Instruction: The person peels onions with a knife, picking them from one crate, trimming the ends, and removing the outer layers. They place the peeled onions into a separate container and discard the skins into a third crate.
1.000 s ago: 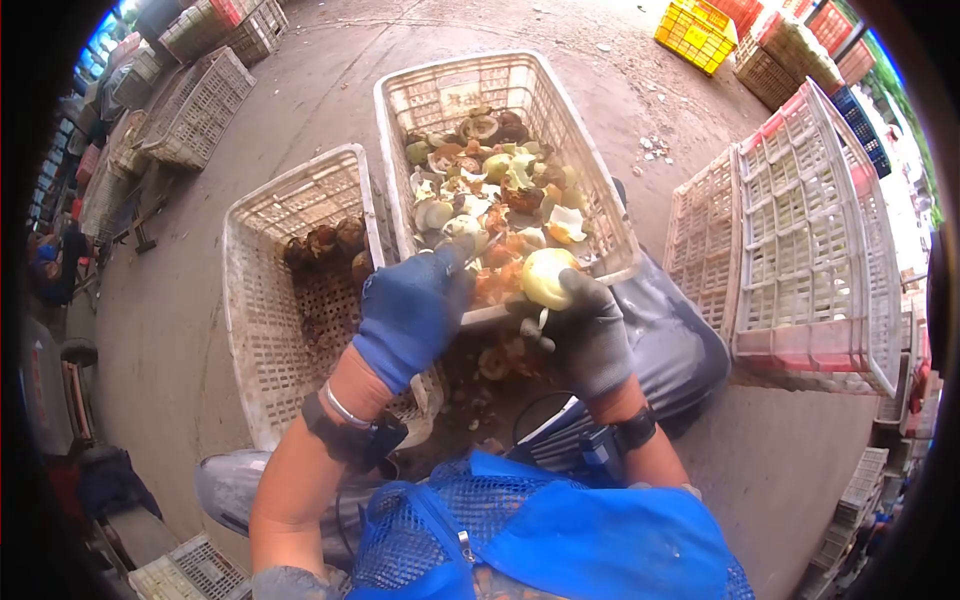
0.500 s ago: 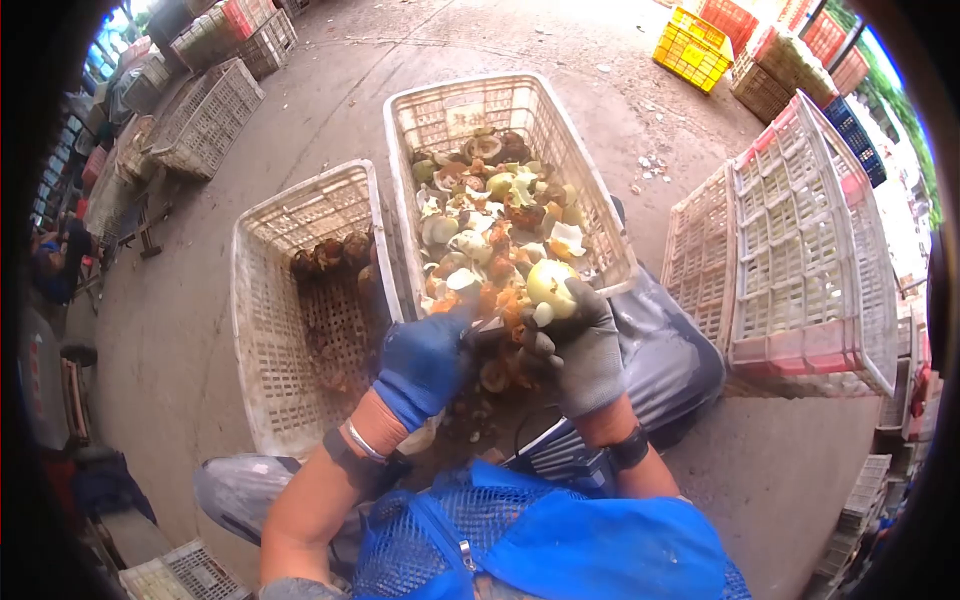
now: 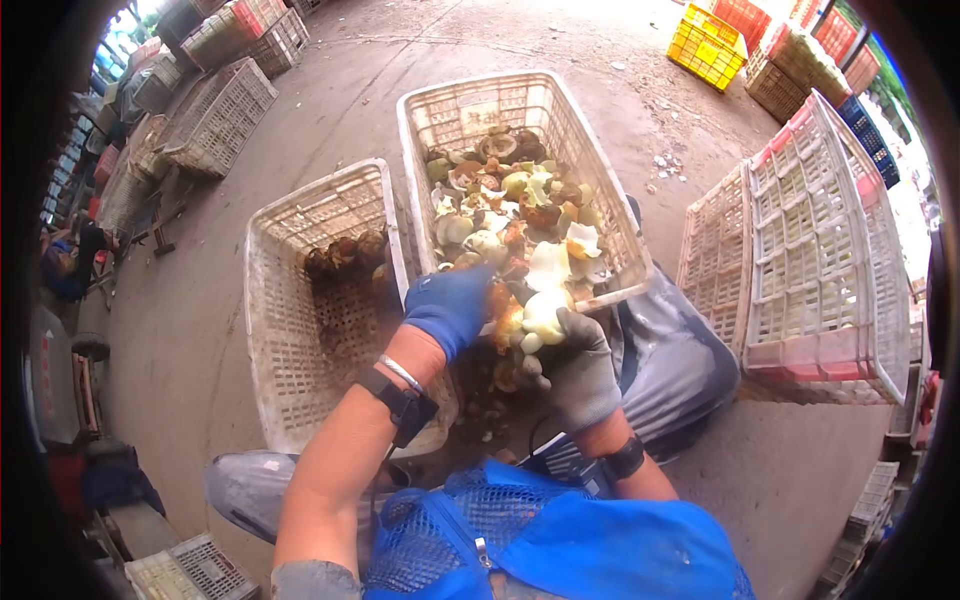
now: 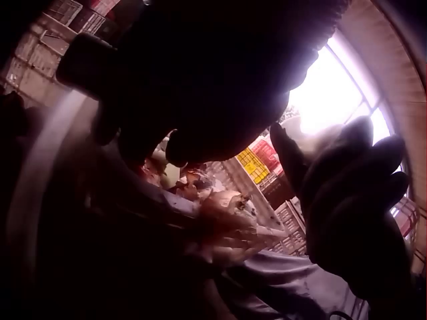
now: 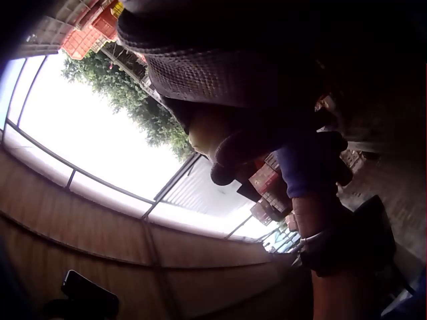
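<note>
The right hand (image 3: 582, 378), in a grey glove, grips a pale peeled onion (image 3: 543, 316) over the near rim of a crate (image 3: 412, 175) of onion skins and scraps (image 3: 490, 215). Just left of the onion is the blue-gloved left hand (image 3: 450, 305), its fingers curled; a dark rounded end, seemingly a tool handle (image 4: 87, 63), juts from it in the left wrist view. Its blade cannot be made out. Brown skin (image 3: 508, 318) hangs between the hands. The right wrist view shows the onion (image 5: 208, 133) partly hidden by dark fingers.
A second crate (image 3: 262, 330) at the left holds several dark onions (image 3: 345, 252). Large crates (image 3: 810, 250) stand on the right, a yellow crate (image 3: 707, 47) at the back right, others at the back left. The person's knee (image 3: 690, 340) is beside the near crate.
The left hand has moved right and up, close to the onion. The onion in the right hand has tilted, and a pale piece now shows above it. The head view has shifted slightly.
</note>
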Demonstrator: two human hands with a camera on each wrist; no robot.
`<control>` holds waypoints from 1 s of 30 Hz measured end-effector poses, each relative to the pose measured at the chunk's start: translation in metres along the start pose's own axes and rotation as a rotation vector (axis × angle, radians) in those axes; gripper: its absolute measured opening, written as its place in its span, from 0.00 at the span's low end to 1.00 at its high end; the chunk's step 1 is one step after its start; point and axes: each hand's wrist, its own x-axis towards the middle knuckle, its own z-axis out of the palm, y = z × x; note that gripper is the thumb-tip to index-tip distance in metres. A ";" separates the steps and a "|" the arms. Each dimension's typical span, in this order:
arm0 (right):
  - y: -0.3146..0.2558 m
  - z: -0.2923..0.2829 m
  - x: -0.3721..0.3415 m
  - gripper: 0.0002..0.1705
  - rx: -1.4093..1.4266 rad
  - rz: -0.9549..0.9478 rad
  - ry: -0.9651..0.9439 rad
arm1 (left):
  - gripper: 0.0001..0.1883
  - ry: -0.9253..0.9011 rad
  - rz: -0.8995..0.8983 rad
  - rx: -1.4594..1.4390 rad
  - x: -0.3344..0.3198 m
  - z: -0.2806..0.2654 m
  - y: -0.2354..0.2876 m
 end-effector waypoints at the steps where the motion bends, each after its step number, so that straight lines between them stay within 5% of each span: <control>1: -0.005 0.002 0.000 0.23 -0.068 -0.024 -0.001 | 0.21 0.004 0.005 0.004 -0.001 -0.008 0.000; 3: -0.010 0.002 -0.002 0.23 -0.148 -0.086 0.023 | 0.19 -0.004 -0.119 -0.108 -0.010 -0.022 0.002; 5: -0.013 0.007 -0.001 0.23 -0.189 -0.076 0.037 | 0.18 0.126 -0.043 -0.106 -0.022 -0.016 0.000; 8: -0.017 0.006 0.002 0.22 -0.308 -0.040 0.082 | 0.18 0.167 -0.081 -0.809 -0.041 -0.024 0.005; 9: -0.016 0.007 0.005 0.23 -0.346 -0.020 0.065 | 0.18 0.176 -0.090 -0.808 -0.043 -0.028 0.009; 11: -0.012 0.018 0.007 0.23 -0.471 -0.049 0.105 | 0.16 -0.025 -0.246 -1.081 -0.047 -0.042 0.016; 13: -0.010 0.026 0.007 0.24 -0.593 -0.089 0.149 | 0.16 0.017 -0.180 -1.042 -0.048 -0.029 0.009; 15: -0.012 0.030 0.004 0.26 -0.703 -0.085 0.146 | 0.14 0.325 0.047 -0.823 -0.050 -0.019 0.009; 16: -0.012 0.030 0.003 0.26 -0.703 -0.089 0.148 | 0.14 0.322 0.051 -0.824 -0.053 -0.020 0.005; 18: -0.014 0.027 0.002 0.23 -0.587 0.000 0.079 | 0.15 0.447 0.363 -0.226 -0.059 -0.035 -0.001; 22: -0.026 0.014 0.000 0.16 -0.575 0.182 0.020 | 0.18 0.349 0.350 -0.015 -0.064 -0.037 -0.006; 24: -0.026 0.010 0.001 0.12 -1.258 -0.086 -0.103 | 0.19 0.286 0.422 0.021 -0.061 -0.038 -0.012; 25: -0.029 0.009 0.000 0.12 -1.254 -0.074 -0.131 | 0.19 0.270 0.401 0.023 -0.059 -0.034 -0.013; 27: -0.034 0.009 0.015 0.15 -1.759 -0.549 -0.523 | 0.18 0.302 0.344 0.012 -0.056 -0.027 -0.014; 29: -0.023 0.044 0.014 0.13 -1.121 0.008 0.151 | 0.18 0.365 0.239 -0.045 -0.060 -0.024 -0.008; 30: -0.026 0.054 0.013 0.13 -0.812 0.125 0.085 | 0.19 0.395 0.209 -0.117 -0.064 -0.024 -0.005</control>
